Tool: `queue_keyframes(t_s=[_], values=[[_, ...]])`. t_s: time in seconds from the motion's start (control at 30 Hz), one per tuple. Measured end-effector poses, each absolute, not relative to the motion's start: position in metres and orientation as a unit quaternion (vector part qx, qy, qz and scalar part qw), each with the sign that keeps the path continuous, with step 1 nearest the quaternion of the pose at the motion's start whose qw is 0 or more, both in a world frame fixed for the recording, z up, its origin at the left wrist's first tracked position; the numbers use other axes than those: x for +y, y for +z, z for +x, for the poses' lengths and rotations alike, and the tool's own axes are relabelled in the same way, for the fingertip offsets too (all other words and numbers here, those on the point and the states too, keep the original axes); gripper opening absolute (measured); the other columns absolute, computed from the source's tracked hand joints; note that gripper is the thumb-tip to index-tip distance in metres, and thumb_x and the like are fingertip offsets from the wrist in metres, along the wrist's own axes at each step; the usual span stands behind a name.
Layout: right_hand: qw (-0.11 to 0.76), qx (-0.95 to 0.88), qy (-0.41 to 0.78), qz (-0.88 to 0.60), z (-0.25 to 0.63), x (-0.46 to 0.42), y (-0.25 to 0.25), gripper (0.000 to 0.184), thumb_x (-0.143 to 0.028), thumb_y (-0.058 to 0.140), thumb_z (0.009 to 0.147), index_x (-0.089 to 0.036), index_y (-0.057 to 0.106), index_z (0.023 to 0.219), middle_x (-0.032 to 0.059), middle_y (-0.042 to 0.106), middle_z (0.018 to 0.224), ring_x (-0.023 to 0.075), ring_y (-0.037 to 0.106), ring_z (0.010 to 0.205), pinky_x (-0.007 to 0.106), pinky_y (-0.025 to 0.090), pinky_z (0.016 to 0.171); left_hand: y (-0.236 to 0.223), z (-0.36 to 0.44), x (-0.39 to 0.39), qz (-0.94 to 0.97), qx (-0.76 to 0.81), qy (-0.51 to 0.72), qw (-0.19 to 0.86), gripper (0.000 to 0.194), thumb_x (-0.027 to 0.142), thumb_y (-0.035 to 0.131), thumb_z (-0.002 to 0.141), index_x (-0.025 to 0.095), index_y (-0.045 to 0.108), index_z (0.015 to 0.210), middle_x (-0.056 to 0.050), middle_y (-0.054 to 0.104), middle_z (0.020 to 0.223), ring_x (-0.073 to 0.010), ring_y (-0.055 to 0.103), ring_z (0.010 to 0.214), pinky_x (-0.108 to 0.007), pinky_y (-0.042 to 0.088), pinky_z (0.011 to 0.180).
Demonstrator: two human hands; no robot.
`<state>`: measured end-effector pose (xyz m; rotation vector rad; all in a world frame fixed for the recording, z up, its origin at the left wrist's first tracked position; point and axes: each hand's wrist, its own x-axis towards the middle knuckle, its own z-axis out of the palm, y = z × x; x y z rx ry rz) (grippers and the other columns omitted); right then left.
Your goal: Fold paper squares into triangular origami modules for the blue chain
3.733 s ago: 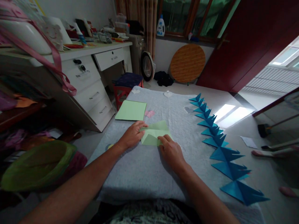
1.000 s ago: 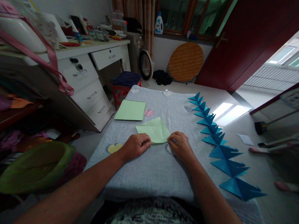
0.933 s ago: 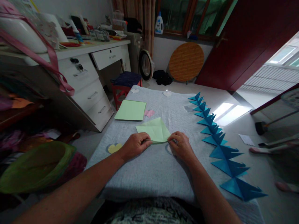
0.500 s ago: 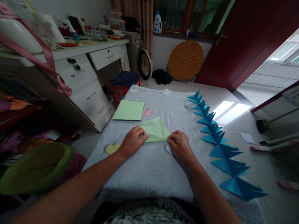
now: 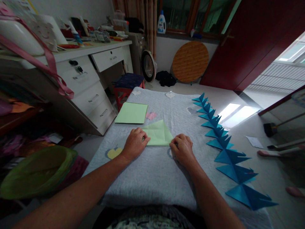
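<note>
A creased sheet of light green paper point(image 5: 158, 133) lies partly folded on the cloth-covered table point(image 5: 152, 178), its peak pointing away from me. My left hand point(image 5: 137, 141) is closed on the paper's near left corner, thumb and fingertips pinching it. At the near right corner, my right hand point(image 5: 182, 144) pinches the paper's edge with its fingers curled. The near edge of the paper runs straight between both hands. Beyond my left hand sits a flat stack of green paper point(image 5: 132, 113). Parts of both held corners are hidden by my fingers.
A long row of blue folded paper pieces point(image 5: 222, 143) runs along the table's right side. On the left are a bin with a green liner point(image 5: 38, 171) and a white desk point(image 5: 83, 82). A stool point(image 5: 127, 82) stands behind the table's far left corner.
The near flap, which bulged up between my hands, now lies flatter with a straighter near edge. Both hands stay at the corners, having shifted only slightly.
</note>
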<state>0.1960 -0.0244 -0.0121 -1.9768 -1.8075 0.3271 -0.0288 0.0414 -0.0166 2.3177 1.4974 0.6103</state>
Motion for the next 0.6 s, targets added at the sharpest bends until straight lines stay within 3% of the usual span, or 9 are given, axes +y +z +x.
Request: queue_keyframes(t_s=[0.6], values=[[0.239,-0.653,0.125,-0.708,0.1964,-0.0247,-0.013,0.012,-0.019,0.063,0.085,-0.019,0.068,0.074,0.0071,0.066,0.095,0.0259,0.053,0.098,0.039,0.032,0.088,-0.0207,-0.0262,0.047,0.805,0.542,0.208,0.125,0.018,0.027,0.065,0.086,0.019,0.064,0.071,-0.006,0.061,0.084,-0.0236,0.058,0.088,-0.038,0.046,0.086]])
